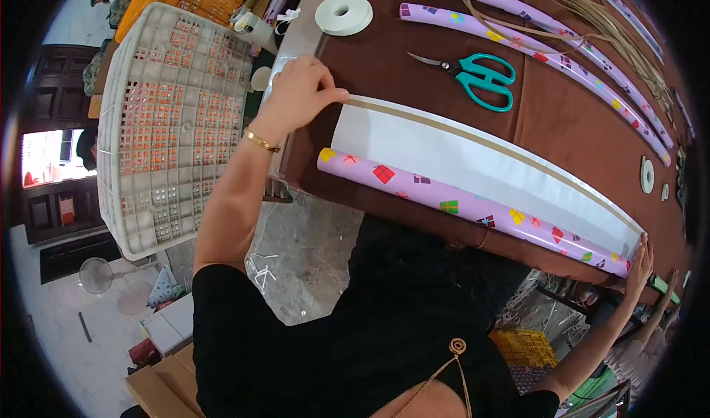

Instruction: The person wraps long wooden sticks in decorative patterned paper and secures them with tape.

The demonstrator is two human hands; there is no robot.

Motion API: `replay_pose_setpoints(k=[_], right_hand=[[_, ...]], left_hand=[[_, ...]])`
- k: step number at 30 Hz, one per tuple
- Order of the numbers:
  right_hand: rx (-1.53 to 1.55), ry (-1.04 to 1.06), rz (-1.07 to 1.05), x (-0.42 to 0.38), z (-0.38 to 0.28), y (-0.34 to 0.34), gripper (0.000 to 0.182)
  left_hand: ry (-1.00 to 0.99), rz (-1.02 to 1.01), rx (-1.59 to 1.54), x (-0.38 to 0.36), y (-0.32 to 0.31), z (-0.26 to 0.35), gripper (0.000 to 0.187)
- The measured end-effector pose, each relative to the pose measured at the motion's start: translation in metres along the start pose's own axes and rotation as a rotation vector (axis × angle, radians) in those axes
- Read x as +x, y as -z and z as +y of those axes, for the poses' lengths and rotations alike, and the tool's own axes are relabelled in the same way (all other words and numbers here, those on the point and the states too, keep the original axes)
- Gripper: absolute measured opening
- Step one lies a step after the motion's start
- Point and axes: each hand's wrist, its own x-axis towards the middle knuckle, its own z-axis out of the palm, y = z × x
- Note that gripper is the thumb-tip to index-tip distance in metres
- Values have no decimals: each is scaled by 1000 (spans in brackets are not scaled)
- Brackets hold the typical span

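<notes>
A purple gift-print paper roll [444,205] lies along the near table edge, partly unrolled, its white inner side [444,154] facing up. A thin tan strip [473,135] runs along the far edge of the white sheet. At the left end of that strip, my left hand [302,92] has thumb and fingers pressed together at the sheet's corner. My right hand [639,264] rests at the right end of the roll and sheet, fingers together. Teal-handled scissors [484,81] lie beyond the sheet, blades pointing left.
A white tape roll [344,14] sits at the table's far left. Rolled purple papers [532,48] and tan strips [584,7] lie at the back. Smaller rolls [647,174] are at right. White crates [174,129] stand left. Another person's arm [660,311] shows at far right.
</notes>
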Motion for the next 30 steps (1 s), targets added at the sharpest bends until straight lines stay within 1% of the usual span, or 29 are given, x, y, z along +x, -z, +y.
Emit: replay_pose_setpoints(k=[1, 3, 4, 5, 6, 7, 8, 9, 10, 11, 12, 14, 16, 17, 19, 21, 23, 24, 26, 27, 28, 29, 30], right_hand=[[-11, 7, -1, 0, 5, 0, 44], [34, 26, -28, 0, 18, -3, 44], [-24, 67, -3, -3, 11, -2, 45], [184, -65, 21, -3, 15, -5, 46], [44, -54, 27, -5, -13, 4, 46], [-45, -98, 57, -7, -19, 5, 42], [-139, -116, 63, -8, -30, 6, 41], [-70, -112, 57, -8, -29, 5, 41], [-165, -134, 72, -10, -52, 10, 43], [-166, -146, 85, -11, -56, 7, 43], [-136, -145, 65, -9, -58, 10, 43], [-118, -154, 44, -10, -62, 12, 43], [-132, -161, 75, -11, -66, 10, 43], [-138, -164, 76, -11, -67, 11, 43], [-53, -166, 72, -9, -71, 12, 43], [-42, -174, 62, -7, -66, 14, 44], [431, -195, 26, -3, -55, 14, 44], [431, -196, 26, -3, -61, 17, 44], [550, -321, 61, -2, -75, 25, 45], [550, -321, 62, -1, -71, 22, 45], [542, -320, 20, 1, -65, 19, 47], [531, -319, -21, 3, -58, 18, 50], [525, -322, -18, 3, -62, 19, 50]], left_hand=[[-6, -1, 0, -2, 4, -6, 18], [-77, -39, -364, 2, 7, -18, 24], [4, -12, -526, -3, 7, -16, 25], [80, -1, -694, -5, 8, -18, 26], [251, -121, -582, 4, 11, -44, 25], [273, -10, -566, 1, 14, -50, 23], [302, 63, -443, -2, 14, -65, 22], [227, 204, -327, -6, 10, -69, 21], [157, 347, -210, -12, 4, -66, 21], [103, 363, -216, -21, 7, -36, 21], [54, 380, -222, -33, 14, 7, 22], [-94, 261, -209, -55, 9, 69, 36], [-415, 116, 27, -65, -2, 105, 55], [-419, 116, 21, -66, -9, 117, 55], [-531, -41, -16, -69, -24, 131, 70], [-533, -39, 26, -69, -26, 131, 72], [-537, -37, 68, -68, -25, 132, 74], [-530, -41, 93, -68, -25, 133, 73], [-522, -43, 118, -66, -25, 140, 73], [-556, -39, 73, -62, -24, 152, 73], [-591, -34, 26, -59, -25, 162, 74], [-595, -32, 22, -56, -29, 166, 74], [-612, -39, 4, -53, -35, 171, 74]])
